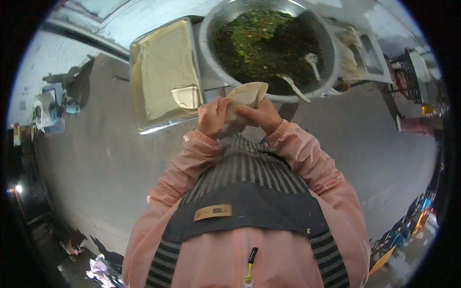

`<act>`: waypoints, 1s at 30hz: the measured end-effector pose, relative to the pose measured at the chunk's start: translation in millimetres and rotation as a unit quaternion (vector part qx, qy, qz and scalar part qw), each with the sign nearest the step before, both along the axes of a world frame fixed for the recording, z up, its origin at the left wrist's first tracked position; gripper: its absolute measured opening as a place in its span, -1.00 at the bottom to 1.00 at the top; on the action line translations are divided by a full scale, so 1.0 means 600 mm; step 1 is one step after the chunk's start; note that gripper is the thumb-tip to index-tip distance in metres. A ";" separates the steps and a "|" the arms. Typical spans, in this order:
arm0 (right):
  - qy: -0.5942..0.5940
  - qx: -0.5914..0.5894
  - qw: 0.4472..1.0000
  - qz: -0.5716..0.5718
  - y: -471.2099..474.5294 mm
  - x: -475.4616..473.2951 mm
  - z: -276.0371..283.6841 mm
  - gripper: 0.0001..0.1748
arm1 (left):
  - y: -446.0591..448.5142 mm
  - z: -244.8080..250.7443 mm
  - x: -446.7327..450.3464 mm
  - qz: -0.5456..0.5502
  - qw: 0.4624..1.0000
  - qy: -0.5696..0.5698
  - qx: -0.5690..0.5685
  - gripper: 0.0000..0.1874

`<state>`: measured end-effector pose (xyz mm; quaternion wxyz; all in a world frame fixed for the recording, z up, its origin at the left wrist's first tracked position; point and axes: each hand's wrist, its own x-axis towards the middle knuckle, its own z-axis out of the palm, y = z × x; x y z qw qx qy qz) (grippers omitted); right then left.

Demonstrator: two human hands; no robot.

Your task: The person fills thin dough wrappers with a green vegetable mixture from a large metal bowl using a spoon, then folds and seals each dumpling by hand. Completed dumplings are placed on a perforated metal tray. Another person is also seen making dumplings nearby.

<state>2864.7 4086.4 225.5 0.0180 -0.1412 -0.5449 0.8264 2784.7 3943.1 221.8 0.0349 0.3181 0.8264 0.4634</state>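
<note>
Between my two hands is a pale, thin sheet of dough [248, 94], folded over and raised in front of my apron. My left hand [213, 116] grips its left side, while my right hand [264, 113] pinches the right side with the thumb across the front. Whether anything is inside the fold cannot be seen. Just beyond my hands stands a large metal bowl [206, 46] of chopped green filling [259, 36]. A white plastic spoon [312, 64] rests in the filling, and a second white utensil [295, 88] leans over the near rim.
Left of the bowl, a metal tray [138, 124] bears a cream-coloured cloth or sheet [167, 68]. A folded pale piece [186, 97] lies at its near right corner. To the bowl's right is another tray [385, 68] with pale items. Assorted goods line the floor's edges.
</note>
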 end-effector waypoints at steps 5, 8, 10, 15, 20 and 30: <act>-0.031 -0.039 0.998 0.039 -0.073 -0.104 -0.017 -0.44 | -0.087 -0.025 -0.088 0.068 0.990 -0.100 0.066 -0.79; -0.062 -0.226 0.972 -0.013 -0.130 -0.153 -0.021 -0.43 | -0.119 -0.035 -0.147 0.148 0.929 -0.296 0.164 -0.69; -0.060 -0.352 0.934 -0.027 -0.175 -0.189 -0.032 -0.44 | -0.123 -0.055 -0.176 0.192 0.889 -0.338 0.244 -0.64; -0.099 -0.183 0.974 -0.089 -0.196 -0.339 -0.101 -0.47 | -0.147 -0.111 -0.252 0.202 0.924 -0.307 0.106 -0.67; -0.204 0.057 0.977 -0.019 -0.094 -0.575 -0.200 -0.53 | -0.268 -0.268 -0.312 0.245 0.929 -0.279 -0.008 -0.65; -0.223 0.469 0.854 -0.030 0.030 -0.899 -0.316 -0.49 | -0.335 -0.220 -0.273 0.337 0.764 -0.549 0.032 -0.72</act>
